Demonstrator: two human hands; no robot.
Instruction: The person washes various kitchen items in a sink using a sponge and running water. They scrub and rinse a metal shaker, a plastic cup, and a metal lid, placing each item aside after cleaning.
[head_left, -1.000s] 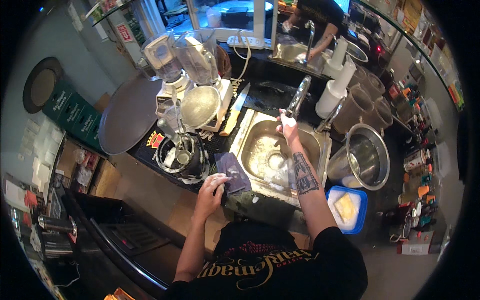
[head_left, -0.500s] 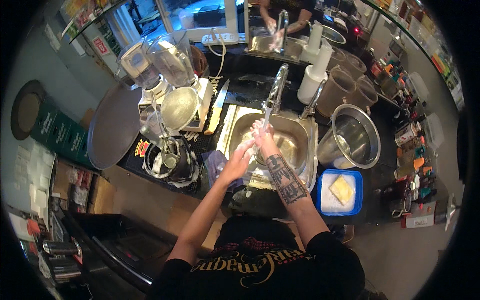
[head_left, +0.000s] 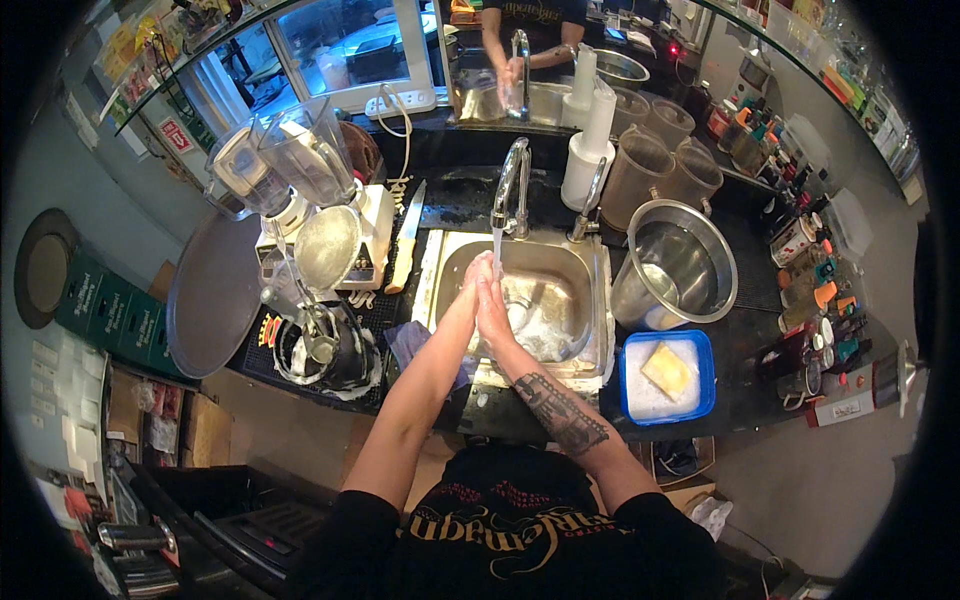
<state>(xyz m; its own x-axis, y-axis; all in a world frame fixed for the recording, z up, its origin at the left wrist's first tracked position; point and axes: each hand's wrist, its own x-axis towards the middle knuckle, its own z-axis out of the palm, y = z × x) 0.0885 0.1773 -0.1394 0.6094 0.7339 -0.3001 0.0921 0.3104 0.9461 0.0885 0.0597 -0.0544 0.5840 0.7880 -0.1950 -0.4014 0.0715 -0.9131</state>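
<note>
Both hands — left hand (head_left: 474,283) and right hand (head_left: 492,300) — meet palm to palm, holding nothing, under the faucet (head_left: 511,185) stream over the steel sink (head_left: 585,290) mid-tabletop. Rinsing looks underway, water running — drying seemingly not yet done.

Dim indoor scene, cool daylight from the window (head_left: 350,45) at top, glare on the steel sink (head_left: 560,270) and metal pot (head_left: 680,260), dark surface (head_left: 745,290) swallowing detail, strong fisheye bending at the rim, black vignette around the circle, edges soft and smeared
</note>
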